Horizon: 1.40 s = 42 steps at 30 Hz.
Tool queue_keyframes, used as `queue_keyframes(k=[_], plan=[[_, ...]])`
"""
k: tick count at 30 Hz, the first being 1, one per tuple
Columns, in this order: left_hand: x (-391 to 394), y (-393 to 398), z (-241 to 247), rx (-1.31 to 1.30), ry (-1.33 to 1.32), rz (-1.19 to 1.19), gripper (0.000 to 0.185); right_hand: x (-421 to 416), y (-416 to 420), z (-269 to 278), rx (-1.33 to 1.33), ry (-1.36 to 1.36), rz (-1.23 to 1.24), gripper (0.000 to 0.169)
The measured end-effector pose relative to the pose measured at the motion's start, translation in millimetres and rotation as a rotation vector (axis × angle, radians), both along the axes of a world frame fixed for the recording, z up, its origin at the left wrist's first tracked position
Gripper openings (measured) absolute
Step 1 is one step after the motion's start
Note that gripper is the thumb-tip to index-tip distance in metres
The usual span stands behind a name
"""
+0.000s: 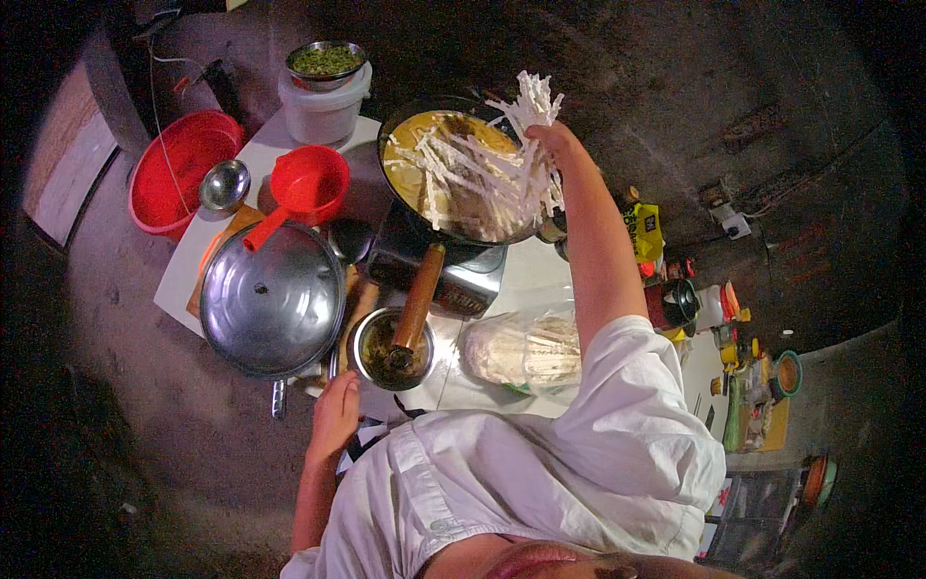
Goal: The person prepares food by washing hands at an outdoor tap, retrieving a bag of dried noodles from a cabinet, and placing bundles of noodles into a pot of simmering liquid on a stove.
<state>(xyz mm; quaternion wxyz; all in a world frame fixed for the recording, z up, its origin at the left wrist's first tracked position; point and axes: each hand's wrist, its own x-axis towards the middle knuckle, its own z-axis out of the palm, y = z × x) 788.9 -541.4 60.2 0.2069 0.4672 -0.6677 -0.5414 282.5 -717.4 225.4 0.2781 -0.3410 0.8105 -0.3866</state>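
Note:
My right hand (pixel 553 141) is shut on a bunch of flat white noodle strips (pixel 539 101) over the far right rim of a wok. More pale strips (pixel 463 163) lie across the yellowish broth (pixel 412 184) in the wok (pixel 387 174). Its wooden handle (pixel 419 297) points towards me, above a metal bowl (pixel 359 362) with dark contents. By the table's near edge, my left hand (pixel 336 409) rests beside that bowl with its fingers close together. Whether it grips anything cannot be made out.
A black cooker (pixel 463 282) stands under the wok. Left of it are a large metal lid (pixel 268 311), a red dipper (pixel 311 184), a steel ladle (pixel 224 184) and a red tub (pixel 155 181). Chopped greens (pixel 325 59) top a white bucket (pixel 322 116). A bagged food bundle (pixel 528 351) lies nearer me.

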Motion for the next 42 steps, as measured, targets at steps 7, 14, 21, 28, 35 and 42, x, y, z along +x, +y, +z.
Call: queue_keyframes(k=[7, 14, 21, 28, 35, 42], plan=[[-7, 0, -7, -0.01, -0.017, 0.007, 0.026, -39, -18, -22, -0.019, 0.342, 0.144, 0.03], [-13, -3, 7, -0.125, -0.08, -0.046, 0.025, -29, -31, -34, 0.085, 0.595, 0.139, 0.048], [-16, -7, 10, -0.181, -0.078, -0.08, 0.025, -6, -24, -16, -0.023, 0.826, 0.142, 0.047], [-18, -10, 8, -0.197, -0.096, -0.082, 0.025, 12, -31, -3, -0.217, 0.947, 0.711, 0.038], [-14, -10, 1, -0.228, -0.145, -0.082, 0.024, 27, -31, -8, -0.023, 0.743, 0.99, 0.052], [-14, -9, 10, -0.216, -0.159, -0.097, 0.025, 36, -20, -7, 0.087, 0.869, 0.752, 0.067]])
